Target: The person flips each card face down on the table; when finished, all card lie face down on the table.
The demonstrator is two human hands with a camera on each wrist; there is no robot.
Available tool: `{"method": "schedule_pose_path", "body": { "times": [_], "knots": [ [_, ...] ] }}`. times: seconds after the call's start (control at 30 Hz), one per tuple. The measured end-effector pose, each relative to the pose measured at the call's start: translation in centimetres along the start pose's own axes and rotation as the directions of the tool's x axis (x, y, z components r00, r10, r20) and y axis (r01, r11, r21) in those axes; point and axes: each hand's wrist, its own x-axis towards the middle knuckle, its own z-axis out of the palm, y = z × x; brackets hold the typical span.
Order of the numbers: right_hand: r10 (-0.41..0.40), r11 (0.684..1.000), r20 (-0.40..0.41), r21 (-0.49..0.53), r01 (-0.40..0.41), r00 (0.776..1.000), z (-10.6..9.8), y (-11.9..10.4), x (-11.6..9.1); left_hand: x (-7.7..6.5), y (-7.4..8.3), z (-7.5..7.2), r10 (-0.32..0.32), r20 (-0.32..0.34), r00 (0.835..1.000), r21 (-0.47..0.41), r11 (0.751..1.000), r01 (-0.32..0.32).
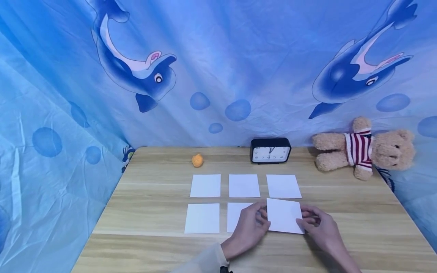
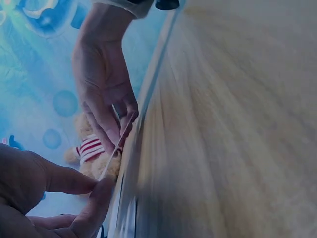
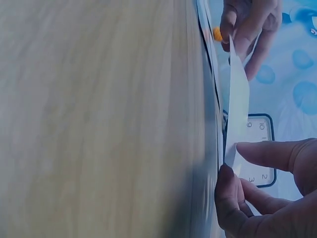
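Observation:
A square white card (image 1: 285, 215) is held just above the table, at the right of the front row. My left hand (image 1: 248, 227) pinches its left edge between thumb and fingers, and my right hand (image 1: 321, 229) pinches its right edge. Seen edge-on in the right wrist view, the thin card (image 3: 237, 94) spans the two hands, apart from the tabletop. Flat beneath my left hand lies another white card (image 1: 235, 217), partly covered. To its left is a further card (image 1: 202, 218), and behind are three cards in a row, the rightmost card (image 1: 283, 186) nearest the held one.
At the back of the wooden table (image 1: 143, 216) stand a black-framed clock (image 1: 271, 151) and, left of it, a small orange ball (image 1: 197, 160). A teddy bear (image 1: 362, 149) in a striped shirt lies at the back right. Blue dolphin-print curtain (image 1: 218, 68) hangs behind.

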Motion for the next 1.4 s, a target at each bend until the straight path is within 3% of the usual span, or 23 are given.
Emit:
{"method": "schedule_pose_path", "body": {
  "times": [0.17,0.57,0.77,0.93,1.4],
  "knots": [
    [-0.022,1.0,0.004,-0.022,0.022,1.0,-0.2,0.2,0.3,0.4,-0.3,0.0,0.022,0.012,1.0,0.087,0.996,-0.023],
    [-0.058,0.997,0.03,-0.047,0.059,0.998,-0.5,0.6,0.9,0.6,0.1,0.3,-0.008,0.052,0.999,0.204,0.979,-0.003],
    [-0.058,0.997,0.036,-0.041,0.059,0.998,-0.7,0.5,0.9,0.9,0.3,0.4,-0.053,0.063,0.997,0.177,0.983,0.041],
    [-0.006,0.999,0.069,-0.049,0.01,0.998,-0.9,0.4,1.1,1.1,0.4,0.4,-0.09,0.074,0.993,0.131,0.988,0.08],
    [-0.015,0.994,0.065,-0.109,0.022,0.998,-1.4,0.0,1.2,0.7,0.5,-0.5,-0.081,0.062,0.995,0.183,0.981,0.069]
  ]
}}
